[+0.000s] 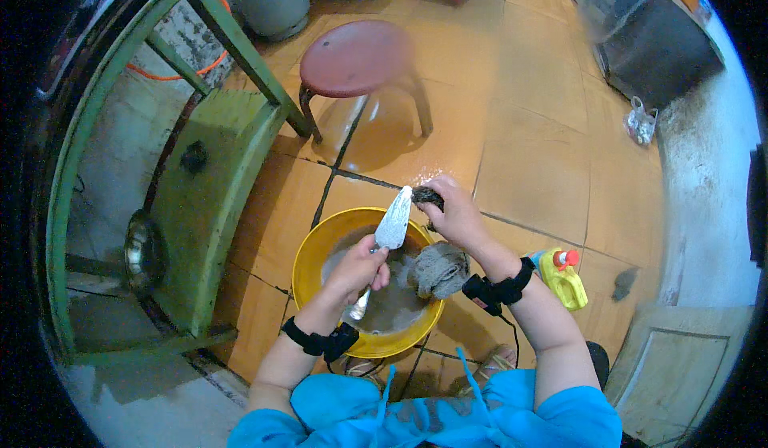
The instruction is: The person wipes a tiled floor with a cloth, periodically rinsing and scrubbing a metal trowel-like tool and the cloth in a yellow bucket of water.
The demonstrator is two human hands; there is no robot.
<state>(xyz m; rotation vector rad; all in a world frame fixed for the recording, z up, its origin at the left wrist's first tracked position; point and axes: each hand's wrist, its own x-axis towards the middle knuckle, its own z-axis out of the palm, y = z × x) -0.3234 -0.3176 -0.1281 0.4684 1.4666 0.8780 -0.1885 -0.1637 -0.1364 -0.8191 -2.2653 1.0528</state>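
Observation:
My left hand (pixel 358 273) grips the handle of a pointed metal trowel or server (pixel 393 221), its blade angled up and away over a yellow plastic basin (pixel 303 241). The handle's pale end (pixel 359 307) shows below my fist. In my right hand (pixel 454 211) is a dark, wiry scouring pad (pixel 427 196), close beside the blade's tip; I cannot tell whether they touch. Cloudy grey-brown water (pixel 390 307) with some foam lies in the basin. A bunched grey cloth (pixel 441 270) rests at the basin's right rim, below my right hand.
A yellow bottle with a red cap (pixel 563 277) is on the tiled floor to the right. Ahead is a red-brown stool (pixel 360 58). A green frame (pixel 240 166) with a metal bowl (pixel 144 253) stands left. By the right wall lies a plastic bag (pixel 641 123).

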